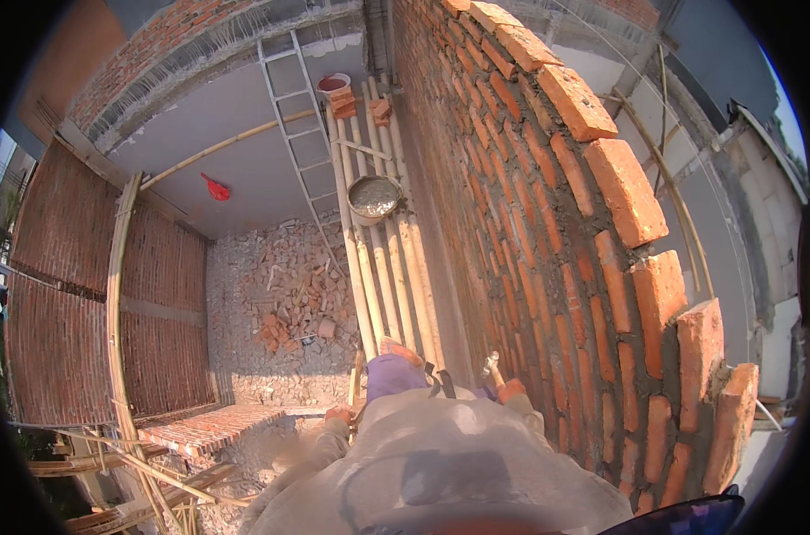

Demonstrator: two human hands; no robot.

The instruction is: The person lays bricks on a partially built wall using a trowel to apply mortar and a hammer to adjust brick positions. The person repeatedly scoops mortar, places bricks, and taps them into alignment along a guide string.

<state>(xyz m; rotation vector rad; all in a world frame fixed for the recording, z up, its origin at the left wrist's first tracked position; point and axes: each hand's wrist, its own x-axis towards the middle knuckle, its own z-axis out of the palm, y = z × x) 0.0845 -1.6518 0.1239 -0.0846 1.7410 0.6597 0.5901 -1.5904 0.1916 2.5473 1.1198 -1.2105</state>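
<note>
My right hand [512,390] is low beside the brick wall [548,267], closed around a small tool [491,364] with a pale, knobbed end. Its exact kind is too small to make out. At the lower middle, my left hand [339,414] is near a short bamboo piece [355,379]; its fingers are too small and unclear to read. Ahead of me, a bucket [374,198] of wet grey mortar rests on the bamboo poles [396,285]. The wall to my right has grey mortar joints and a stepped end nearby.
Loose bricks [343,105] and a red-rimmed tub [334,83] sit at the platform's far end. A metal ladder [298,116] leans at its left. Far below lies broken brick rubble [302,290]. Bamboo scaffolding [119,294] stands at the left, and a red object [215,187] is against the grey wall.
</note>
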